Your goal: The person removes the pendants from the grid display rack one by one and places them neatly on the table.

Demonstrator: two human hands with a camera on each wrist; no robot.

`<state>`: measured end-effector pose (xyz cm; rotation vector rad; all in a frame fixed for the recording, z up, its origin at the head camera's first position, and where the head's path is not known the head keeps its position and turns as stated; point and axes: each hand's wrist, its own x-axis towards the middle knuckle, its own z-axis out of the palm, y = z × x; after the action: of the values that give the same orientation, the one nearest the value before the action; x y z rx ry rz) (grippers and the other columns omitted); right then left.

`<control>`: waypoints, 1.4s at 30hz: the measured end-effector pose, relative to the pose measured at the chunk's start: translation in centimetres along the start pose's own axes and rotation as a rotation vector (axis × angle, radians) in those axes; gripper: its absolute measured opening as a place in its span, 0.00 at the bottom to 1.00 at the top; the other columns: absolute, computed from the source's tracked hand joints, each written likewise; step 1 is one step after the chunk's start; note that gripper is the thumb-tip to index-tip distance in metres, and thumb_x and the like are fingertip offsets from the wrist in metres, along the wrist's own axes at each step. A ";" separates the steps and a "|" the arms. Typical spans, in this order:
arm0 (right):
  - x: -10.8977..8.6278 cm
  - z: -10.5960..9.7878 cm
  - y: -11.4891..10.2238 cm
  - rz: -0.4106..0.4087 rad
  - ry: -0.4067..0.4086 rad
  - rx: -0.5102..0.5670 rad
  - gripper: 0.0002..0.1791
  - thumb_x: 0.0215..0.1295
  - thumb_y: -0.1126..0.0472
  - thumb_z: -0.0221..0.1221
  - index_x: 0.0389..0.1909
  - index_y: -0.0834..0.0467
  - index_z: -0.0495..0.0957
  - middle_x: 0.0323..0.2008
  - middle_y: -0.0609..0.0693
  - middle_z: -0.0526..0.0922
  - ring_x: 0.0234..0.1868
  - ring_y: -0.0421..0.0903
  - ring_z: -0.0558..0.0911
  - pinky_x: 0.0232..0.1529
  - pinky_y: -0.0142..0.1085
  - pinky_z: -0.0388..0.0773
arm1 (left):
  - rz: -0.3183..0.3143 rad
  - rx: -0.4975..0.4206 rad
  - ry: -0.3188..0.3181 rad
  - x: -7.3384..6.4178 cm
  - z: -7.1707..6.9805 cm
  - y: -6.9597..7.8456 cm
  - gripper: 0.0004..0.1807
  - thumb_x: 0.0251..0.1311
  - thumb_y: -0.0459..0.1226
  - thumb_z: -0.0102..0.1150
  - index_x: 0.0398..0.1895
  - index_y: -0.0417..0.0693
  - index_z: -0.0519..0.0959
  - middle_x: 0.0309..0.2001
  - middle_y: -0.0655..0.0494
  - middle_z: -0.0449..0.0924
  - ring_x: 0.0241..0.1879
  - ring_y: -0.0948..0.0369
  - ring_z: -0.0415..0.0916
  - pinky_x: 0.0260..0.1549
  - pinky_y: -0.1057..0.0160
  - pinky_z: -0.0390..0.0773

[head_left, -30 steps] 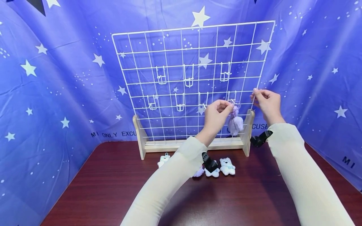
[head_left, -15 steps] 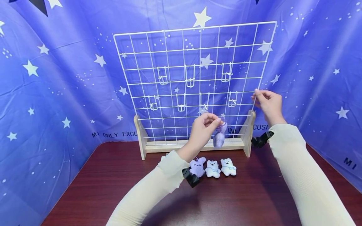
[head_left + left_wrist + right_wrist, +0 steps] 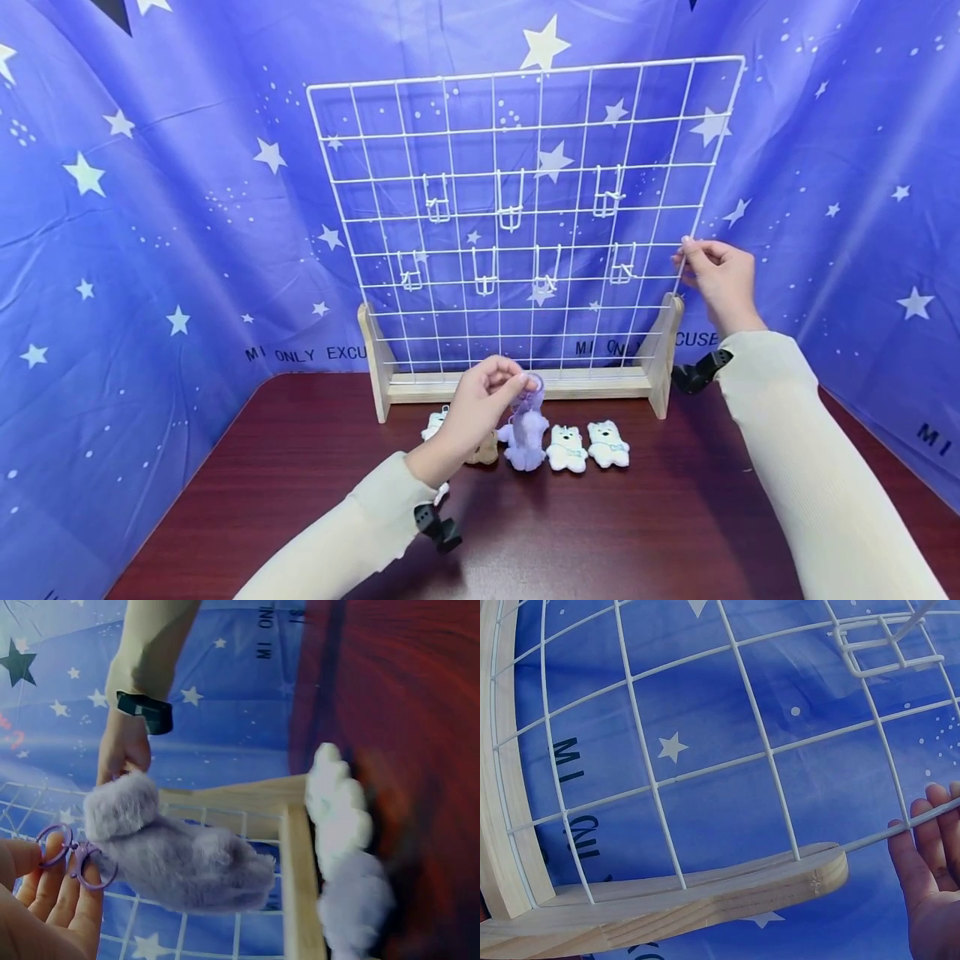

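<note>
My left hand (image 3: 483, 402) pinches the purple ring (image 3: 94, 868) of a fuzzy purple plush keychain (image 3: 195, 862), which dangles just in front of the rack's base. In the head view it overlaps a second purple plush (image 3: 356, 904) lying on the table. My right hand (image 3: 723, 279) grips the right edge of the white wire grid (image 3: 525, 73), thumb and fingers at the wire; the right wrist view shows its fingers (image 3: 909, 859) against the edge wire. Several white hooks (image 3: 511, 218) hang on the grid in two rows, with nothing on them.
Two white bear plushes (image 3: 567, 450) lie right of the purple one; a brown plush (image 3: 483, 450) and a white plush (image 3: 433, 423) are partly behind my left hand. The grid stands in a wooden base (image 3: 607, 385) on the dark red table (image 3: 600, 542). A starry blue cloth (image 3: 187, 250) surrounds it.
My left hand has drawn the purple plush keychain away from the lower right hook, down and left to just above the table plushes. The right hand still holds the grid edge.
</note>
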<state>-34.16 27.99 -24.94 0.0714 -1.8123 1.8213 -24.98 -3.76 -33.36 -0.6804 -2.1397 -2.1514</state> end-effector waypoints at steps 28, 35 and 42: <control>0.0 -0.1 0.1 0.011 0.007 -0.023 0.09 0.62 0.55 0.61 0.22 0.44 0.82 0.20 0.36 0.82 0.25 0.32 0.80 0.29 0.22 0.77 | -0.157 -0.049 -0.477 -5.0 -6.0 -5.2 0.12 0.66 0.33 0.50 0.39 0.27 0.69 0.34 0.57 0.81 0.37 0.65 0.79 0.38 0.65 0.79; 0.0 -0.1 0.0 0.009 0.002 -0.037 0.09 0.62 0.55 0.60 0.22 0.44 0.82 0.19 0.35 0.82 0.25 0.32 0.80 0.30 0.22 0.77 | -0.174 -0.010 -0.414 -4.3 -6.7 -6.3 0.09 0.67 0.33 0.49 0.39 0.32 0.70 0.34 0.55 0.81 0.36 0.64 0.79 0.38 0.64 0.79; 0.1 0.0 0.1 0.011 0.000 -0.017 0.08 0.62 0.55 0.61 0.23 0.45 0.82 0.20 0.36 0.82 0.25 0.32 0.80 0.30 0.22 0.77 | -0.199 -0.081 -0.444 -3.6 -6.3 -7.0 0.03 0.68 0.32 0.47 0.37 0.41 0.69 0.33 0.58 0.79 0.36 0.65 0.78 0.43 0.60 0.79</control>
<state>-34.23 28.00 -24.96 0.0555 -1.8311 1.8136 -25.71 -10.44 -40.89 -1.0865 -2.4271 -2.3823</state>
